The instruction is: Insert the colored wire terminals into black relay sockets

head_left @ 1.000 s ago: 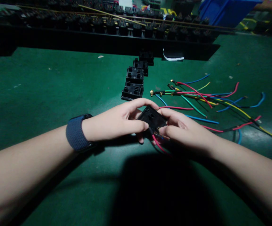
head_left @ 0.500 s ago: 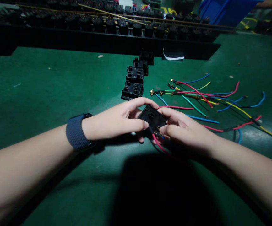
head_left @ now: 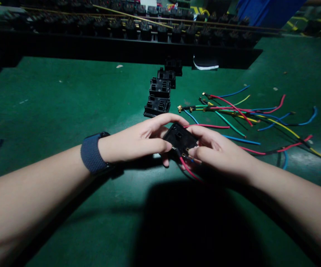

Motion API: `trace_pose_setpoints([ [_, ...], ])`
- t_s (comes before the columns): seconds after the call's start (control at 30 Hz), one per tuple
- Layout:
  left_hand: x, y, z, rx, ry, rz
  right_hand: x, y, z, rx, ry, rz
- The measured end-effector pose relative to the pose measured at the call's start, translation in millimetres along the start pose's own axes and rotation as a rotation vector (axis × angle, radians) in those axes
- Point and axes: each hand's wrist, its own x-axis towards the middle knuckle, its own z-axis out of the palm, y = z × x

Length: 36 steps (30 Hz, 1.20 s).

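Observation:
Between both hands is a black plastic housing (head_left: 182, 138) with small gold-coloured contacts near its lower edge. My left hand (head_left: 152, 139), with a dark blue band at the wrist, grips its left side, thumb on top near the lower left edge. My right hand (head_left: 213, 146) pinches the right side, its thumb beside the contacts. A red wire (head_left: 187, 169) runs from the housing's lower edge down and to the right. The fingers underneath are mostly hidden.
Several black housings (head_left: 157, 105) stand in a row beyond my left hand on the green surface (head_left: 88, 89). Loose coloured wires (head_left: 232, 111) lie to the right. A long black rack (head_left: 107, 50) spans the back, near a blue bin (head_left: 271, 13).
My left thumb has shifted slightly left on the housing, uncovering a little more of its lower left edge. The view has moved slightly. Both hands keep their hold.

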Motion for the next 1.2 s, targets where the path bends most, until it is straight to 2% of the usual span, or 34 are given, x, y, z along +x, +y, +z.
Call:
trace_pose_setpoints([
  [0.2,-0.3,0.0,-0.5,0.056,0.047,0.026,0.5,4.4,-4.9,0.068,-0.029,-0.043],
  [0.43,1.0,2.3,-0.4,0.112,0.029,0.029,0.4,6.3,-7.6,0.083,-0.08,-0.031],
  [0.67,0.3,4.3,5.0,0.164,0.074,0.012,0.6,6.5,-7.5,-0.065,-0.053,-0.037],
  [1.2,-0.2,4.1,6.5,0.18,0.087,-0.011,0.9,7.4,-6.2,-0.08,-0.024,-0.049],
])
